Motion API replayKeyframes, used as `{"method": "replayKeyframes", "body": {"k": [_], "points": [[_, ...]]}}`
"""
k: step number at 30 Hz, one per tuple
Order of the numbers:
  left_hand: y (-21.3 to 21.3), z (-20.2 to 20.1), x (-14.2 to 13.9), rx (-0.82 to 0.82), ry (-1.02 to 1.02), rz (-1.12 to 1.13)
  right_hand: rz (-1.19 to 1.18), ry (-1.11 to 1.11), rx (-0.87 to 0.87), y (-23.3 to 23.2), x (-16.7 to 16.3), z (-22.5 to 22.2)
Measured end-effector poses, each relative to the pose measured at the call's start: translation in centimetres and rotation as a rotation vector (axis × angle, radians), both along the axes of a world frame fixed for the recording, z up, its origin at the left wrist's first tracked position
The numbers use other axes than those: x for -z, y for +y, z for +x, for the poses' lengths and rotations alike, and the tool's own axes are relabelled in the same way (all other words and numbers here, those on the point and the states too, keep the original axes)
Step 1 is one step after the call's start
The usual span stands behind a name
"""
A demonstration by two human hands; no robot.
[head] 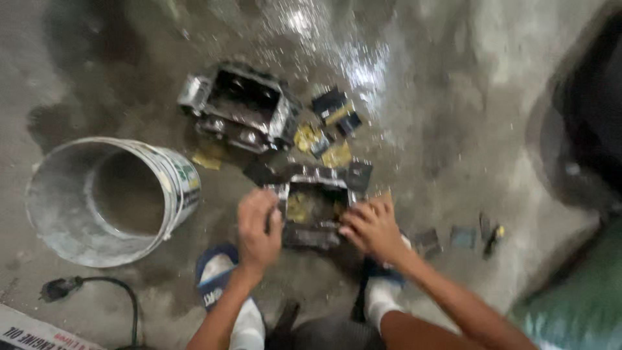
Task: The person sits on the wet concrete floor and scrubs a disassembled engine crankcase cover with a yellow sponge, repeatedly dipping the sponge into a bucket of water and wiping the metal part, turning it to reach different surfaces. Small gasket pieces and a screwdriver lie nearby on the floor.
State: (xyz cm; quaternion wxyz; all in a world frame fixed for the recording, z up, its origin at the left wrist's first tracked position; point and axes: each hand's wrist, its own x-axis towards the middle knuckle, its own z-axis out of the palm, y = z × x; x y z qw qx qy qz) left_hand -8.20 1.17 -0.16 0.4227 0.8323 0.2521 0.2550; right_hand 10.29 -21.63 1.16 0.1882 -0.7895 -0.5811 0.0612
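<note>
- Metal box (314, 210) sits open-topped on the wet concrete floor (453, 116), between both hands.
- Left hand (258, 230) grips its left edge, fingers curled.
- Right hand (370, 228) rests on its right edge, fingers bent.
- White bucket (103, 201) lies tipped nearby.

A grimy, open-topped square metal housing (314, 210) sits upright on the wet concrete floor (453, 129).

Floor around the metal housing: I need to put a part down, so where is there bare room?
Bare wet concrete lies right of the scattered yellow and black packets, up to the dark tyre. More lies behind the far housing. It is crowded between the left hand, right hand, near housing and tipped bucket.
</note>
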Motion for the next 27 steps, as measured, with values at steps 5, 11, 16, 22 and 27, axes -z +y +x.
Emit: {"method": "replayKeyframes", "body": {"k": [5, 11, 16, 22, 27], "points": [[-2.5, 0.8, -2.2, 0.344, 0.171, -0.492, 0.108, 0.578, 0.084, 0.9, -3.1, -4.2], [4.8, -3.7, -7.0, 0.309, 0.364, -0.358, 0.230, 0.893, 0.039, 2.7, -5.3, -4.8], [20.9, -10.7, -10.0, -0.203, 0.796, -0.030, 0.236, 0.799, 0.434, 1.0, -4.5, -0.9], [26.6, -7.1, 0.8, 0.418, 1.621, 0.030, 0.254, 0.898, 0.677, -1.2, -2.5, 0.0], [26.3, -6.1, 2.5, 0.431, 1.651, -0.054, 0.196, 0.709, 0.583, -2.8, 0.5, -1.2]]}}
